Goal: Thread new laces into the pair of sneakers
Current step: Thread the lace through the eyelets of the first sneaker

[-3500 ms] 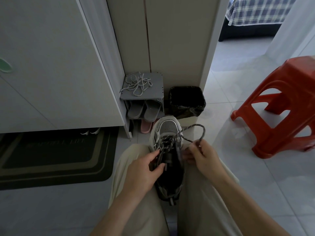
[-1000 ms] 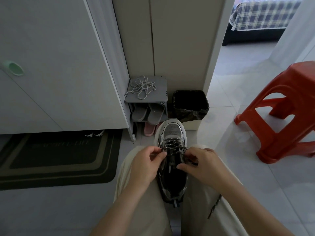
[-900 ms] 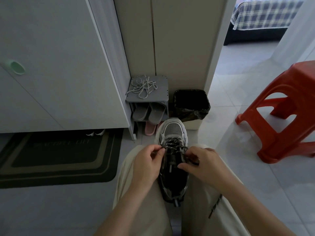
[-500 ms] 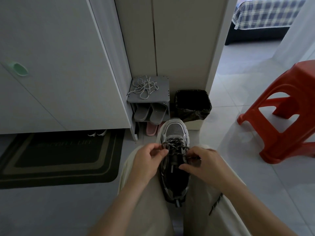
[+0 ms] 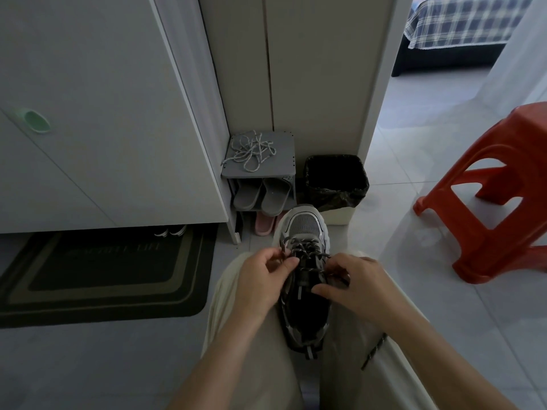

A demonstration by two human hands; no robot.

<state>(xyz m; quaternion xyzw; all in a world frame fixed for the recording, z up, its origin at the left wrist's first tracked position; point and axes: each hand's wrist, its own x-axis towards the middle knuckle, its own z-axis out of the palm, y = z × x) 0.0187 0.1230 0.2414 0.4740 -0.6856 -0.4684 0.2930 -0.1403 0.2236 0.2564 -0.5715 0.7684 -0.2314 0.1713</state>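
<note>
- Nearest to me are the person's 2 legs in beige trousers [image 5: 251, 365], knees apart, with the floor [image 5: 88, 365] below them.
- A dark speckled lace end [image 5: 374, 352] lies across the right thigh.
- The sneaker [image 5: 306, 312], the task's thing, sits wedged between the knees, heel toward me and its grey mesh toe pointing away.
- The dark speckled lace [image 5: 302, 247] crosses the sneaker's upper eyelets.
- The left hand [image 5: 260, 279] is at the sneaker's left side. Its grip is clamped on the lace, thumb and forefinger pinching a strand just beside the eyelets.
- The right hand [image 5: 355, 287] is at the sneaker's right side. Its fingers are curled and its grip is closed on the lace there, with the thumb lying against the tongue.
- To the left, a dark doormat [image 5: 103, 276] lies on the floor in front of a white cabinet [image 5: 103, 113].
- Just past the sneaker's toe stands a small grey shoe rack [image 5: 285, 170], with 2 grey slippers [image 5: 262, 195] inside it and a pink slipper [image 5: 263, 226] on the floor at its foot.
- A tangle of pale laces [image 5: 250, 150] lies on top of the rack.
- A bin lined with a black bag [image 5: 336, 179] stands just beside the rack on its right.
- A red plastic stool [image 5: 497, 196] stands well apart on the right.
- Farthest off, through the doorway, is a bed with a plaid cover [image 5: 461, 22].
</note>
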